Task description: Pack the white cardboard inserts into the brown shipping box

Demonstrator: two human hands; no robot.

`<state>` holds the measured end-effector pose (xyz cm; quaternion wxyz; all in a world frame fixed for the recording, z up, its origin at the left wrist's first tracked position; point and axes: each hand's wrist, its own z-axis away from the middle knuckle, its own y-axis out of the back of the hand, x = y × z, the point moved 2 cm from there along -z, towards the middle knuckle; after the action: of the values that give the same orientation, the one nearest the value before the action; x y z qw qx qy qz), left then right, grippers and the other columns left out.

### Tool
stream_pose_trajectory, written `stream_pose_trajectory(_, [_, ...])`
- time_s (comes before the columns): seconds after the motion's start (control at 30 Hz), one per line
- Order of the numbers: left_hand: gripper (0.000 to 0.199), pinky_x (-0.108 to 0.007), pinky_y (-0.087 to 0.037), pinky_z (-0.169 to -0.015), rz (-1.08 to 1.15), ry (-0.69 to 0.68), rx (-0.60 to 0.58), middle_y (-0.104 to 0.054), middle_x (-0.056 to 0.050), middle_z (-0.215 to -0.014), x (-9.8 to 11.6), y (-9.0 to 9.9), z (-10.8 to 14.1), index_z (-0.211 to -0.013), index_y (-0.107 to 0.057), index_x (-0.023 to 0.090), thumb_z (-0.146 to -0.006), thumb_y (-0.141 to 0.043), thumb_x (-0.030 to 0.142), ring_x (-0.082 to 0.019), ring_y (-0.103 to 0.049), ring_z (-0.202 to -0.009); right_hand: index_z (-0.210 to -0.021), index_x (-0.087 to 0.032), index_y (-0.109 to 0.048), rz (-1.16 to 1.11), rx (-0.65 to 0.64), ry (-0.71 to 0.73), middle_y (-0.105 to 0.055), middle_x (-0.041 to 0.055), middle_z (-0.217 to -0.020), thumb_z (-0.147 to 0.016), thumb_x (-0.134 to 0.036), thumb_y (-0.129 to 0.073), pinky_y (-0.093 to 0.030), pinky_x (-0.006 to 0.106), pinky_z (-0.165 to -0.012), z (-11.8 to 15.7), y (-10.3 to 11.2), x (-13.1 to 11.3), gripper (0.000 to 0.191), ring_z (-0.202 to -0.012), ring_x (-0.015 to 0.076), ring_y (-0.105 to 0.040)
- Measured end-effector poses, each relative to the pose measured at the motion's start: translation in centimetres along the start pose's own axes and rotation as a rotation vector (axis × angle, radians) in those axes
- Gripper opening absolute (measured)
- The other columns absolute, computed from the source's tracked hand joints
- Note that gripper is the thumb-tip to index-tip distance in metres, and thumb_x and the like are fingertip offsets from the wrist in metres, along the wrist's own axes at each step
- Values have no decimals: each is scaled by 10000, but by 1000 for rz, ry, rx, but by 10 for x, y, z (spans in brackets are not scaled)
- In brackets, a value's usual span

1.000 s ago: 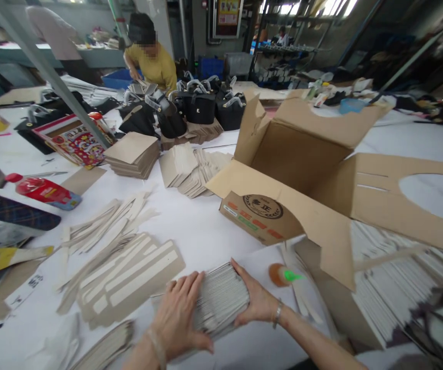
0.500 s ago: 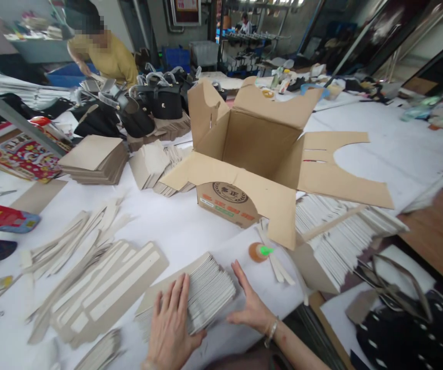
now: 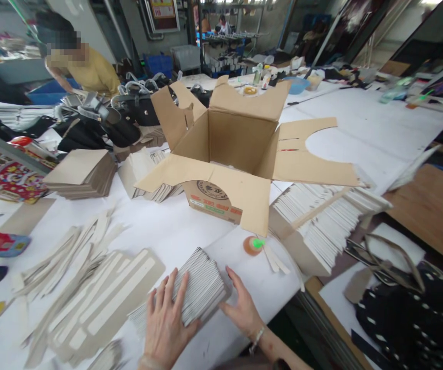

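Observation:
A fanned stack of thin grey-white card pieces [image 3: 202, 285] lies on the white table near its front edge. My left hand [image 3: 169, 321] rests on the stack's left part, palm down with the fingers spread. At the stack's right end is my right hand [image 3: 242, 308], thumb and fingers apart, the thumb close to the edge of the cards. Beyond the stack stands an open cardboard box [image 3: 240, 141] with its flaps folded out. A small amber bottle with a green cap [image 3: 253, 245] sits between the box and my right hand.
Flat grey cut-out pieces [image 3: 109, 298] and loose strips [image 3: 67, 252] lie at the left. Behind them is a pile of brown boards [image 3: 80, 174]. Rows of white folded pieces [image 3: 321, 221] are at the right. A person in yellow [image 3: 94, 72] works beyond black bags [image 3: 119, 126].
The view has shifted, so the box appears further left. The cards under my left hand are more fanned out, their edges showing across more of the stack. My right hand stays beside its right end.

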<state>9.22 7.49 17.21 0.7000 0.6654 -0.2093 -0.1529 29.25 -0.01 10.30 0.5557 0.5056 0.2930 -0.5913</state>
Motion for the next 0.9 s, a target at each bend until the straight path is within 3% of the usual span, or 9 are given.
stream_pose_trajectory(0.13, [844,-527,-230,-1085,5,-5,14,-305,-118,-1513,1,0,1,-1409,-355,248,-631,-651,382,-333,-315,-1340,-1342,-213,-498,111,44,106,-492,114,-1390,-719,-114,-600,-363,466,-1089,18,7,-8,638,-1304,264,-430])
stream_pose_trajectory(0.37, [932,-523,-237,-1076,12,-33,34,-241,-139,-1537,-2,-2,1,-1420,-324,248,-592,-705,441,-346,-305,-1347,-1265,-218,-548,91,108,196,-556,110,-1279,-782,-89,-535,-515,357,-889,31,1,-25,500,-1176,242,-525])
stream_pose_trajectory(0.6, [963,-537,-265,-1056,-4,-67,62,-253,-156,-1525,-3,-4,0,-1427,-299,244,-592,-716,480,-361,-328,-1327,-1183,-198,-533,2,105,130,-566,95,-1151,-770,-86,-533,-502,322,-777,25,-2,-26,428,-967,200,-569])
stream_pose_trajectory(0.73, [977,-545,-279,-1042,-9,-78,85,-273,-167,-1513,-2,-3,-1,-1438,-267,242,-602,-712,483,-369,-350,-1304,-1110,-191,-540,-15,108,91,-586,79,-1076,-767,-106,-533,-486,323,-762,21,-1,-30,353,-931,198,-565])
stream_pose_trajectory(0.9, [978,-551,-287,-1029,-26,-78,78,-288,-171,-1504,-2,-3,-2,-1428,-285,245,-596,-725,513,-378,-358,-1290,-1137,-205,-525,-16,111,38,-608,48,-1032,-759,-113,-552,-471,318,-783,21,-1,-29,390,-936,192,-569])
